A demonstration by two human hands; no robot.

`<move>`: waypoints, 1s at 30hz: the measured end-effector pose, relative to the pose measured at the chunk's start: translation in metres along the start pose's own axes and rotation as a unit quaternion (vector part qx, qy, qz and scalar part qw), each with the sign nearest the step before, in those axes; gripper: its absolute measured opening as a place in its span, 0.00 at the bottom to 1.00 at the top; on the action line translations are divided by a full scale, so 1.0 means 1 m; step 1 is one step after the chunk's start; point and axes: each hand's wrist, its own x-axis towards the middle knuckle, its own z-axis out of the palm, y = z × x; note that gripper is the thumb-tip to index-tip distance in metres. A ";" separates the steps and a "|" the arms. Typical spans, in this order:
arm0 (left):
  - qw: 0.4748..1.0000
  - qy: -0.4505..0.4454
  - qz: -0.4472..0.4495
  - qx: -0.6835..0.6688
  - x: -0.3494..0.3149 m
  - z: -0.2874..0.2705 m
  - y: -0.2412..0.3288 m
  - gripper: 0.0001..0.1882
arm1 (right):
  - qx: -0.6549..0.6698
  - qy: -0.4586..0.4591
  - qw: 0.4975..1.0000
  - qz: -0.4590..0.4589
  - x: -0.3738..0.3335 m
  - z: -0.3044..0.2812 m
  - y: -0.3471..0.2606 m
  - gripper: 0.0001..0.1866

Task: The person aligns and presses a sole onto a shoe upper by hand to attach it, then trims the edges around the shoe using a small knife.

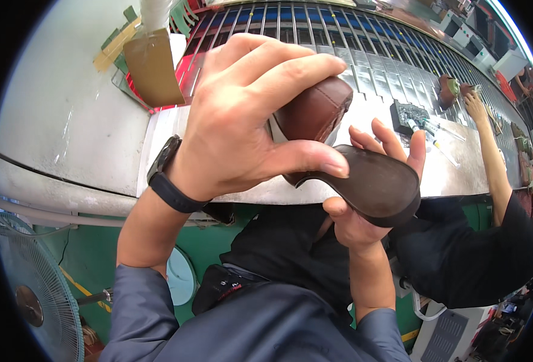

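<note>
Left hand [242,114] clamped over the heel of a brown shoe [339,151], right hand [369,205] gripping its dark sole, above the near counter [158,139].

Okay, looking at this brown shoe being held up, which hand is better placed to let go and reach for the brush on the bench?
Probably the right hand. It only cups the sole's front edge, nearer the brush, while the left hand wraps the shoe firmly at the heel.

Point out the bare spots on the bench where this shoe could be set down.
Bare metal lies between the cardboard piece and the brown shoe, and behind the left hand. It is crowded right of the black pad with syringes, near a co-worker's arm.
</note>
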 end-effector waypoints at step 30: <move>0.994 0.068 -0.012 -0.082 -0.005 0.015 0.008 0.56 | -0.132 -0.085 0.988 0.005 0.041 0.013 -0.033 0.49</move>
